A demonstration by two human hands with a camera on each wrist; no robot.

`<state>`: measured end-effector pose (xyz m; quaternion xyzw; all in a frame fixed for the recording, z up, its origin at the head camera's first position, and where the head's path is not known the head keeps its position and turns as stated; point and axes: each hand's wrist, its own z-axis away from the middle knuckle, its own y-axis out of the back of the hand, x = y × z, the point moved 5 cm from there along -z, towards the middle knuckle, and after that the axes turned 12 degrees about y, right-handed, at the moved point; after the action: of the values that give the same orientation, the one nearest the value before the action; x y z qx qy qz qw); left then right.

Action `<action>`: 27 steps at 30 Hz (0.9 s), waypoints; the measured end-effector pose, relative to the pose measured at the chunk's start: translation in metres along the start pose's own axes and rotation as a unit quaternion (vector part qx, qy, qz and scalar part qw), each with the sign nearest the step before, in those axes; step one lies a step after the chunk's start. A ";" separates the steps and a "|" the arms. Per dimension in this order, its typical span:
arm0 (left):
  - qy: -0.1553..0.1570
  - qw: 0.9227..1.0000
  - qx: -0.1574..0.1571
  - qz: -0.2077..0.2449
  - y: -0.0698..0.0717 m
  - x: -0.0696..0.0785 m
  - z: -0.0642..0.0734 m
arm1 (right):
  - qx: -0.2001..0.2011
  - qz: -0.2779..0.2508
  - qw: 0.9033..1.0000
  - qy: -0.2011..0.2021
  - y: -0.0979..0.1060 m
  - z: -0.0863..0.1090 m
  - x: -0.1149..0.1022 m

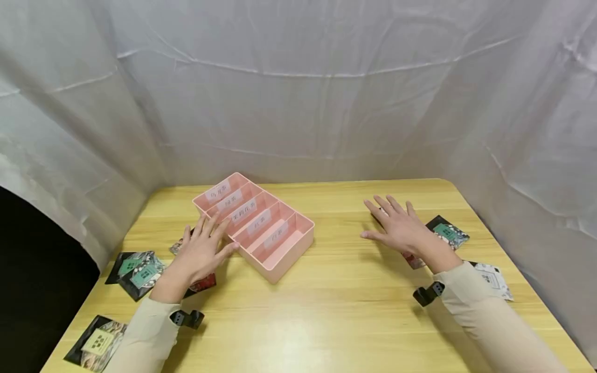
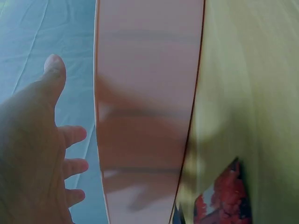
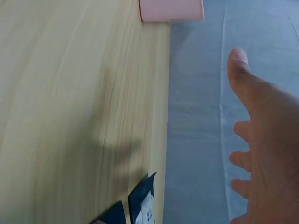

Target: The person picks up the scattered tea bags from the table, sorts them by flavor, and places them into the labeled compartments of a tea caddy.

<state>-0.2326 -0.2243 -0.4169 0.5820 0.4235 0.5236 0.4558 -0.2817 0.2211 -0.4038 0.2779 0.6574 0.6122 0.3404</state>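
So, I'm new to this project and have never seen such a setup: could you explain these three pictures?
There's no machine: the left grip and right grip are simply a person's bare hands. The wide picture looks forward and down from the head; the other two come from the wrists, each looking at that hand's work. On the wood-grain table sits a pink box with five labelled compartments; flat packets lie to either side. The left grip is near the box, the right near some packets. Neither holds anything.

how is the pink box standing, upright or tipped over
Upright: in the head view, the pink box sits flat on the table, its open compartments facing up.
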 end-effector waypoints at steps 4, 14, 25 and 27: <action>-0.003 1.000 0.012 -0.002 0.001 0.000 0.001 | 0.036 0.004 0.999 0.037 0.006 -0.015 -0.004; -0.017 0.999 0.041 -0.002 0.008 0.013 0.001 | 0.085 -0.036 0.985 0.147 0.013 -0.043 -0.024; -0.025 0.996 0.089 -0.013 0.006 0.034 0.010 | 0.089 -0.047 0.968 0.232 0.008 -0.082 -0.053; -0.021 0.995 0.100 -0.009 0.004 0.036 0.012 | 0.087 -0.049 0.964 0.248 0.006 -0.089 -0.059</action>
<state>-0.2175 -0.1914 -0.4049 0.6316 0.4692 0.4621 0.4092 -0.3156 0.1209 -0.3902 0.1127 0.7847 0.5851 0.1709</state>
